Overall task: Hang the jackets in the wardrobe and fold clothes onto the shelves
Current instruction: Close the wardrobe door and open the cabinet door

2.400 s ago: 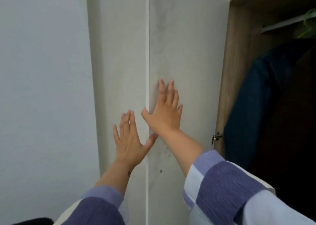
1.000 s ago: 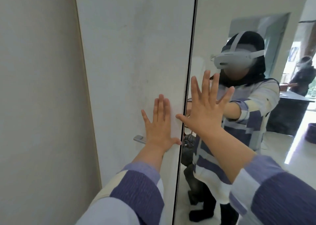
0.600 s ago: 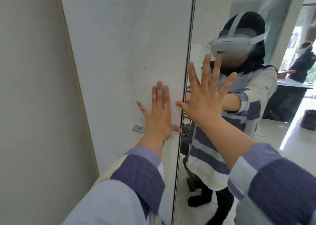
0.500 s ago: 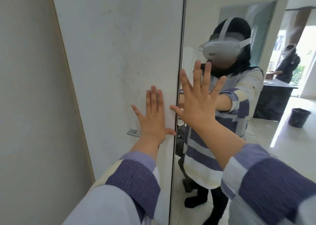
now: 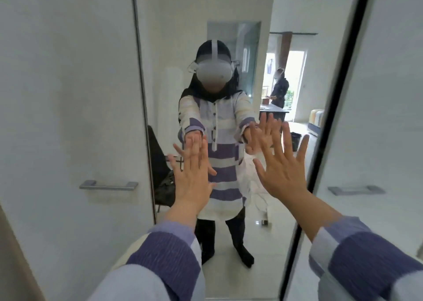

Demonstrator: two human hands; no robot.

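Note:
The wardrobe stands closed in front of me. Its middle door is a tall mirror (image 5: 229, 243) between two white doors. My left hand (image 5: 192, 174) is flat with straight fingers against the mirror, near its left edge. My right hand (image 5: 281, 165) is spread flat on the mirror toward its right edge. Both hands hold nothing. No jackets or folded clothes are in view; the wardrobe's inside is hidden behind the doors.
The left white door (image 5: 68, 94) carries a metal bar handle (image 5: 108, 185). The right white door (image 5: 389, 117) has a handle (image 5: 356, 189) too. The mirror reflects a person with a headset, a black chair, a bin and another person far behind.
The view has swung right and now faces the mirror door squarely. My left hand slid off the white door onto the mirror; my right hand moved further right across it.

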